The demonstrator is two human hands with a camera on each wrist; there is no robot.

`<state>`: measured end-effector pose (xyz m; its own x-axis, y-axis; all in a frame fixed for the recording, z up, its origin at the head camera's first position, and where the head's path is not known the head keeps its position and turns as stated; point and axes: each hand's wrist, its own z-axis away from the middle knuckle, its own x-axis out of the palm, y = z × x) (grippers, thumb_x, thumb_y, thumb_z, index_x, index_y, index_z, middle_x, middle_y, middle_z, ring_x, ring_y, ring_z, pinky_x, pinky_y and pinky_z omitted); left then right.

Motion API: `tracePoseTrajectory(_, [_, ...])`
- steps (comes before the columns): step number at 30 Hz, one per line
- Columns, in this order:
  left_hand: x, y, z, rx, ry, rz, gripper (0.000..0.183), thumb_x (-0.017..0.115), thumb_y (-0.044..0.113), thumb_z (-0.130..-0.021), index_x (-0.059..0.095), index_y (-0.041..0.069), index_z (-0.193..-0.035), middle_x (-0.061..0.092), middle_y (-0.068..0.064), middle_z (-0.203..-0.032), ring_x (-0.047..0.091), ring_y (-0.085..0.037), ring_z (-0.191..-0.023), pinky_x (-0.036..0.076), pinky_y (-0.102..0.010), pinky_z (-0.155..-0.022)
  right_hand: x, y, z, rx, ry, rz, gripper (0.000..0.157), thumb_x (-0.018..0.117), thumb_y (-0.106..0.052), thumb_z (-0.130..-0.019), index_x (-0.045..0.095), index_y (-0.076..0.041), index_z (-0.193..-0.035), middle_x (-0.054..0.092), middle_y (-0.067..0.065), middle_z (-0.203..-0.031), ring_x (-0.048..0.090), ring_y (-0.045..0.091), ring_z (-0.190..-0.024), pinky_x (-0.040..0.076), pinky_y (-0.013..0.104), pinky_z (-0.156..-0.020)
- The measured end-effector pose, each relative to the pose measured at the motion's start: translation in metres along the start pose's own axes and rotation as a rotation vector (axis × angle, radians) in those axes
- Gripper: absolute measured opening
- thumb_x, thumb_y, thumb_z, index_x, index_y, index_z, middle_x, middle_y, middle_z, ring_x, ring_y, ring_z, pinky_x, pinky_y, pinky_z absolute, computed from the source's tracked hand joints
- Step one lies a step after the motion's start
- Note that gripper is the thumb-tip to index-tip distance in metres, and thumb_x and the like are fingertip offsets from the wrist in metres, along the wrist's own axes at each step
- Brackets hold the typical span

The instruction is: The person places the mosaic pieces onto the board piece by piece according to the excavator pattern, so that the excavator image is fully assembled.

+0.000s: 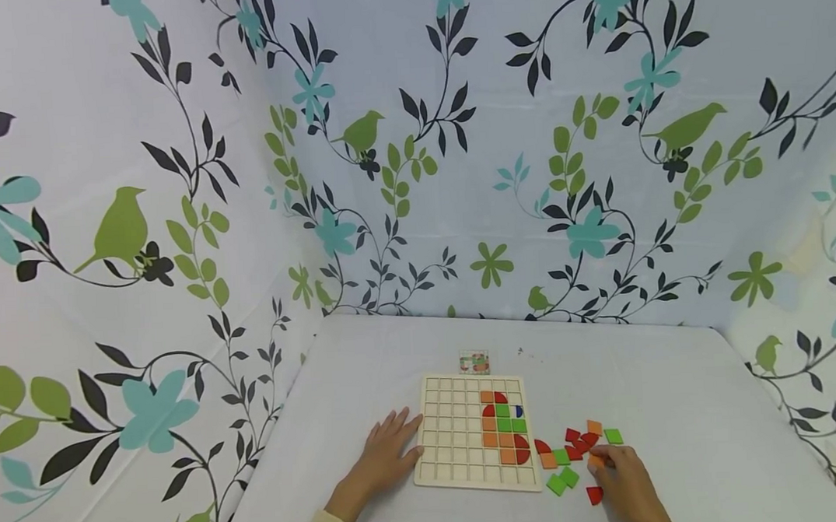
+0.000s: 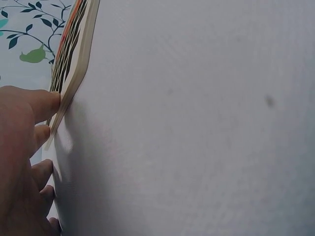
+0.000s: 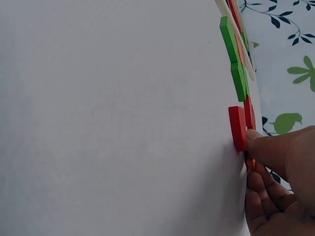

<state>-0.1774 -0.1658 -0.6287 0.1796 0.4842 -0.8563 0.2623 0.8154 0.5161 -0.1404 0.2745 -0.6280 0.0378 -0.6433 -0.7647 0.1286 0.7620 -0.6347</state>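
A light wooden grid board (image 1: 446,431) lies on the white table, with orange, green and red tiles and one blue-and-white tile (image 1: 516,412) set in cells on its right side. My left hand (image 1: 387,449) rests at the board's left edge with its fingers extended, fingertips touching the frame. To the right of the board my right hand (image 1: 625,482) pinches an orange tile (image 1: 596,461) between thumb and fingers, low over the table. In the right wrist view a red tile (image 3: 237,128) stands out beside the thumb, and the curled fingers partly hide the pinched piece.
Loose red, orange and green tiles (image 1: 562,456) are scattered between the board and my right hand. One red tile (image 1: 594,495) lies nearer the front. A small pattern card (image 1: 474,361) sits behind the board. Patterned cloth (image 1: 414,175) hangs around the table (image 1: 366,364).
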Motion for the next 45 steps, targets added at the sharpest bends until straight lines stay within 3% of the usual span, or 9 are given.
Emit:
tracePoseTrajectory(3, [0.001, -0.001, 0.000, 0.002, 0.001, -0.005, 0.060, 0.061, 0.039, -0.106, 0.047, 0.016, -0.160, 0.035, -0.017, -0.170, 0.027, -0.045, -0.158, 0.018, -0.072, -0.125, 0.002, -0.009, -0.002, -0.008, -0.015, -0.003, 0.030, 0.070, -0.010, -0.100, 0.069, 0.004, -0.127, 0.062, 0.017, -0.119, 0.058, 0.028, -0.106, 0.056, 0.056, -0.100])
tracePoseTrajectory(9, [0.002, -0.002, -0.001, 0.002, -0.005, 0.002, 0.061, 0.061, 0.041, -0.106, 0.047, 0.017, -0.160, 0.034, -0.017, -0.170, 0.026, -0.045, -0.159, 0.018, -0.072, -0.125, 0.007, -0.031, -0.008, -0.024, 0.005, 0.012, 0.030, 0.074, -0.009, -0.098, 0.070, 0.004, -0.124, 0.064, 0.018, -0.118, 0.062, 0.032, -0.111, 0.055, 0.059, -0.101])
tracePoseTrajectory(20, [0.001, -0.001, -0.001, 0.001, -0.001, 0.004, 0.061, 0.060, 0.041, -0.106, 0.047, 0.017, -0.160, 0.034, -0.017, -0.170, 0.026, -0.045, -0.159, 0.017, -0.072, -0.125, 0.041, -0.091, -0.006, -0.184, -0.026, 0.051, 0.027, 0.080, -0.014, -0.095, 0.072, -0.010, -0.120, 0.063, 0.004, -0.108, 0.058, 0.018, -0.097, 0.059, 0.044, -0.090])
tracePoseTrajectory(25, [0.002, -0.001, -0.002, 0.001, 0.001, 0.002, 0.061, 0.060, 0.042, -0.105, 0.047, 0.018, -0.160, 0.034, -0.016, -0.171, 0.026, -0.044, -0.159, 0.017, -0.071, -0.125, 0.060, -0.111, -0.005, -0.239, -0.054, 0.100, 0.028, 0.081, -0.022, -0.094, 0.068, -0.016, -0.117, 0.061, -0.003, -0.104, 0.051, 0.016, -0.095, 0.044, 0.035, -0.081])
tracePoseTrajectory(29, [0.002, -0.002, -0.001, -0.003, 0.004, -0.009, 0.061, 0.061, 0.042, -0.105, 0.048, 0.018, -0.160, 0.035, -0.016, -0.170, 0.027, -0.044, -0.159, 0.018, -0.071, -0.125, 0.073, -0.118, -0.005, -0.307, -0.063, 0.132, 0.024, 0.080, -0.028, -0.095, 0.069, -0.019, -0.115, 0.066, -0.004, -0.116, 0.053, 0.017, -0.104, 0.041, 0.039, -0.085])
tracePoseTrajectory(34, [0.002, -0.002, -0.001, -0.005, 0.000, 0.001, 0.061, 0.061, 0.042, -0.105, 0.048, 0.018, -0.160, 0.035, -0.016, -0.170, 0.026, -0.044, -0.159, 0.017, -0.071, -0.125, 0.083, -0.117, -0.005, -0.398, -0.062, 0.168, 0.015, 0.081, -0.027, -0.095, 0.068, -0.026, -0.103, 0.060, -0.011, -0.103, 0.051, 0.013, -0.100, 0.036, 0.036, -0.081])
tracePoseTrajectory(38, [0.003, -0.002, -0.001, -0.012, -0.009, -0.001, 0.061, 0.059, 0.043, -0.106, 0.046, 0.019, -0.161, 0.033, -0.015, -0.171, 0.025, -0.043, -0.159, 0.016, -0.071, -0.126, 0.085, -0.115, -0.004, -0.423, -0.061, 0.191, 0.015, 0.082, -0.028, -0.093, 0.066, -0.030, -0.094, 0.053, -0.016, -0.093, 0.047, 0.010, -0.094, 0.031, 0.035, -0.078])
tracePoseTrajectory(45, [-0.001, 0.003, 0.001, -0.015, 0.004, -0.009, 0.060, 0.061, 0.040, -0.105, 0.048, 0.017, -0.160, 0.036, -0.016, -0.170, 0.027, -0.044, -0.159, 0.018, -0.071, -0.126, 0.080, -0.119, -0.004, -0.440, -0.056, 0.210, 0.013, 0.083, -0.029, -0.093, 0.070, -0.029, -0.095, 0.057, -0.017, -0.094, 0.049, 0.011, -0.094, 0.034, 0.035, -0.078])
